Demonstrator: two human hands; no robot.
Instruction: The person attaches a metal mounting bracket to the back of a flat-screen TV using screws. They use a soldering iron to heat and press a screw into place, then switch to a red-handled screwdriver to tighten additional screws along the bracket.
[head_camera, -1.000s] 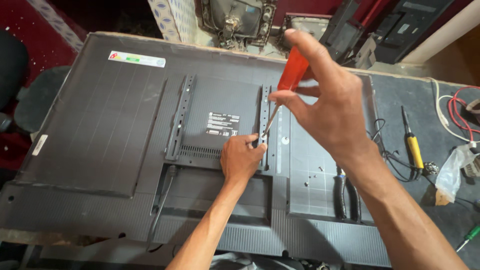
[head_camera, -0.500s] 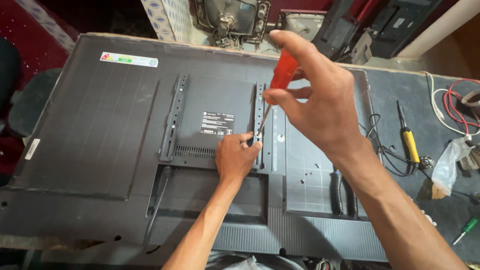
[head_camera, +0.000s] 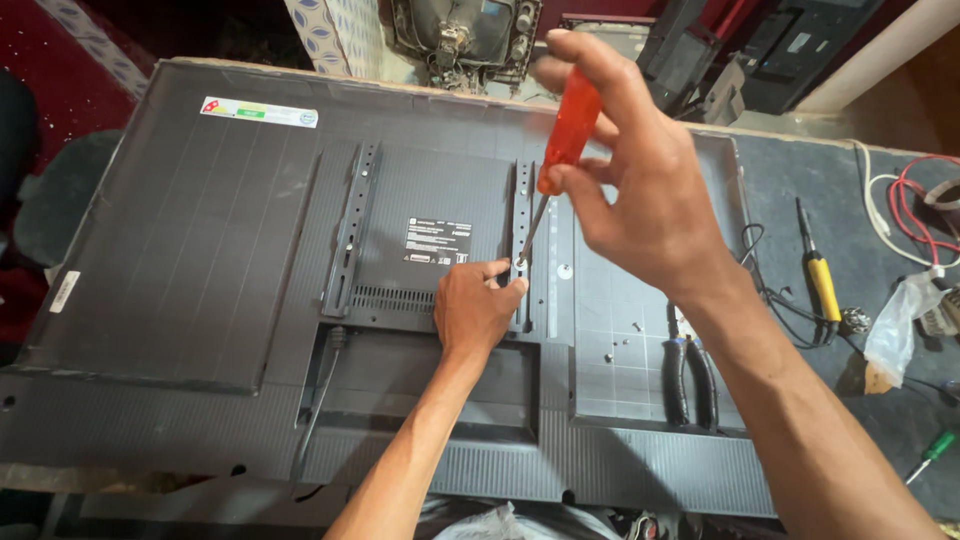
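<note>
Under the left hand (head_camera: 478, 310), the screw is hidden; its fingers pinch the right bracket (head_camera: 522, 245). Right hand (head_camera: 640, 195) grips a red-handled screwdriver (head_camera: 568, 135), tip on that bracket, mid-television back (head_camera: 200, 250).

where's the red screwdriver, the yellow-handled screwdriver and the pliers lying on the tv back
red screwdriver (head_camera: 568, 130), head view, middle of its red handle, held in the right hand
yellow-handled screwdriver (head_camera: 823, 285), head view, on the yellow handle
pliers (head_camera: 688, 385), head view, on the dark grips
</note>
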